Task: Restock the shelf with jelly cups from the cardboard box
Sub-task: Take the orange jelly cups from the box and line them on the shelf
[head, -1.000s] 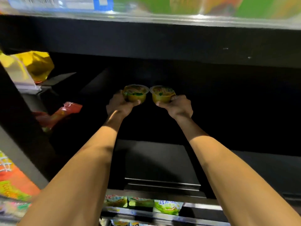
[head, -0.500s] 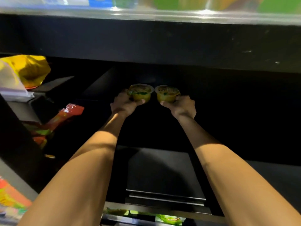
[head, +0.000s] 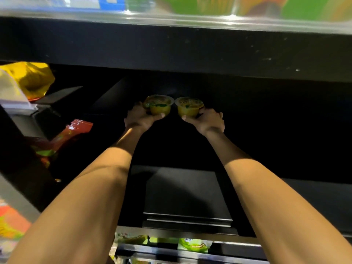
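Both my arms reach deep into a dark black shelf bay. My left hand grips a yellow-green jelly cup from below and the side. My right hand grips a second jelly cup the same way. The two cups are upright, side by side with their rims almost touching, near the back of the bay. Whether they rest on the shelf floor is hidden in the dark. The cardboard box is out of sight.
The black underside of the upper shelf hangs close above my hands. A yellow bag and a red packet lie in the bay to the left. Green packets line the shelf below.
Both hands have pushed the cups a little farther into the bay and slightly right. The view has tilted, so the lower shelf shows less. The grips are unchanged.
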